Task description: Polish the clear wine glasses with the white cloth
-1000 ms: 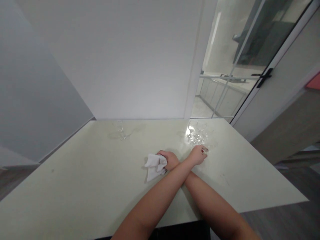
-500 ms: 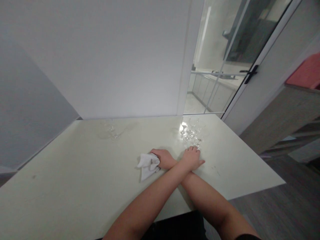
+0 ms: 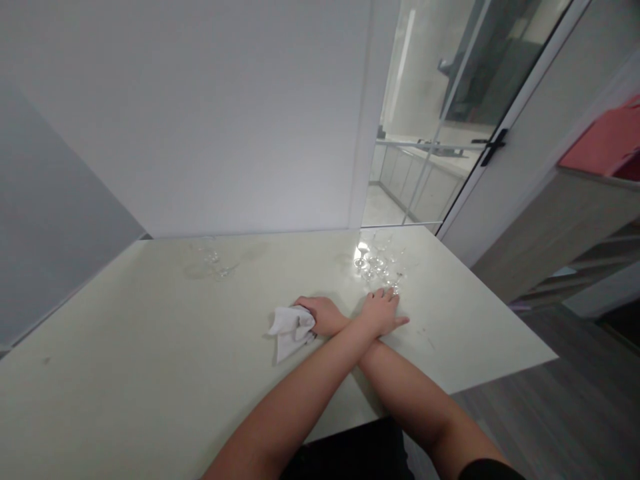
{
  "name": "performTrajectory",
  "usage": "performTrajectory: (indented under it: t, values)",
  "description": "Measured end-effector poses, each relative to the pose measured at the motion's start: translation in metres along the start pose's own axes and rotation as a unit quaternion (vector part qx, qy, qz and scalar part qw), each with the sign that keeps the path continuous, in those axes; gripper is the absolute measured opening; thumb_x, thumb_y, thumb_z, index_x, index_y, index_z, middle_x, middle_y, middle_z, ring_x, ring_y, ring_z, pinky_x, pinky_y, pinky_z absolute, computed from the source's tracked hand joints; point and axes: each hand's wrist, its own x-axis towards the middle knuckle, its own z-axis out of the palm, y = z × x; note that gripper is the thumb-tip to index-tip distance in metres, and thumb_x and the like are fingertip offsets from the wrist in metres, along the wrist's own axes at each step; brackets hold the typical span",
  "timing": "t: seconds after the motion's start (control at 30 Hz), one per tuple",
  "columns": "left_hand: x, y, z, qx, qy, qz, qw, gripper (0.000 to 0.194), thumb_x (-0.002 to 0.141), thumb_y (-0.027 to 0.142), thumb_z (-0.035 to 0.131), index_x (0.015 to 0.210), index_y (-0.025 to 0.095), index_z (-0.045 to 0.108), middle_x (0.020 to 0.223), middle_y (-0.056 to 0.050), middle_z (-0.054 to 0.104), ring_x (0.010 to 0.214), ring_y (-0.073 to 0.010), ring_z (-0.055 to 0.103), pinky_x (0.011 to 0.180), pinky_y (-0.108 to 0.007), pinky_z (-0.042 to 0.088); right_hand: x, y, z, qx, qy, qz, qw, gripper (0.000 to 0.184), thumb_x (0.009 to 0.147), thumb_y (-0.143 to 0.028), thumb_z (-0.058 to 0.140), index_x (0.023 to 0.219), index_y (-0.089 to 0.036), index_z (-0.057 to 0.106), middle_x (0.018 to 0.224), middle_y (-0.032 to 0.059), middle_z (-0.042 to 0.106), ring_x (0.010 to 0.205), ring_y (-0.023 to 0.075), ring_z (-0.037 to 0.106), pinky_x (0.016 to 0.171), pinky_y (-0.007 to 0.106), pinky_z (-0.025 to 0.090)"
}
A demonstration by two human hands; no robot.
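My forearms cross over the pale tabletop [image 3: 165, 347], the left lying above the right. My right hand [image 3: 325, 316] is closed on a crumpled white cloth [image 3: 290, 331], which hangs out to the left of the fingers. Palm down, my left hand [image 3: 381, 311] has its fingers stretched and the thumb out to the right. Its fingertips are at the near edge of a cluster of several clear stemmed glasses [image 3: 376, 264]; whether they touch the closest one I cannot tell. More clear glassware [image 3: 213, 259], faint against the table, stands at the back left.
A white wall panel [image 3: 250, 120] rises behind the table. At the right are a glazed door with a black handle [image 3: 494, 147] and a wooden shelf unit [image 3: 575, 227] with a pink item [image 3: 597, 143] on top. Dark floor [image 3: 520, 413] shows beyond the table's right edge.
The whole view has shifted slightly, so things sit a little further left. My hands, the cloth and the glasses keep nearly the same places relative to each other.
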Motion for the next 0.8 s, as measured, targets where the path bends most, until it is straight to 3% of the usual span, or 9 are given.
performTrajectory:
  t: [0.33, 0.57, 0.7, 0.8]
  values:
    - [0.001, -0.001, 0.002, -0.041, 0.005, -0.007, 0.999, 0.067, 0.088, 0.063, 0.05, 0.14, 0.022, 0.047, 0.156, -0.014, 0.034, 0.139, -0.0367, 0.034, 0.109, -0.056, 0.033, 0.001, -0.004, -0.002, -0.001, -0.017, 0.02, 1.0, 0.025, 0.081, -0.026, 0.061, 0.106, -0.024, 0.064, 0.093, 0.0017, 0.072, 0.085, 0.0178, 0.064, 0.071, 0.023, 0.038]
    - [-0.008, 0.001, -0.008, -0.047, 0.025, 0.005, 0.999, 0.065, 0.088, 0.061, 0.052, 0.139, 0.021, 0.046, 0.155, -0.013, 0.036, 0.139, -0.0344, 0.036, 0.108, -0.05, 0.036, 0.001, -0.003, -0.004, -0.013, -0.017, 0.017, 1.0, 0.025, 0.081, -0.028, 0.061, 0.105, -0.023, 0.064, 0.093, 0.0024, 0.072, 0.084, 0.018, 0.063, 0.068, 0.023, 0.037]
    - [-0.023, 0.001, -0.026, -0.077, 0.103, 0.03, 0.991, 0.05, 0.09, 0.053, 0.054, 0.126, 0.019, 0.055, 0.132, -0.012, 0.059, 0.121, -0.0279, 0.054, 0.102, -0.042, 0.04, -0.002, -0.006, -0.004, 0.009, -0.014, 0.009, 1.0, 0.024, 0.079, -0.027, 0.061, 0.102, -0.023, 0.065, 0.089, 0.0018, 0.072, 0.079, 0.0174, 0.064, 0.068, 0.025, 0.039]
    - [-0.039, -0.008, -0.042, -0.104, 0.144, 0.037, 0.983, 0.032, 0.093, 0.045, 0.052, 0.111, 0.021, 0.062, 0.109, -0.008, 0.068, 0.104, -0.0222, 0.061, 0.097, -0.037, 0.04, 0.0, -0.014, 0.003, 0.082, 0.075, 0.108, 0.988, 0.019, 0.072, -0.026, 0.066, 0.092, -0.024, 0.066, 0.078, -0.0022, 0.069, 0.077, 0.0177, 0.064, 0.068, 0.026, 0.042]
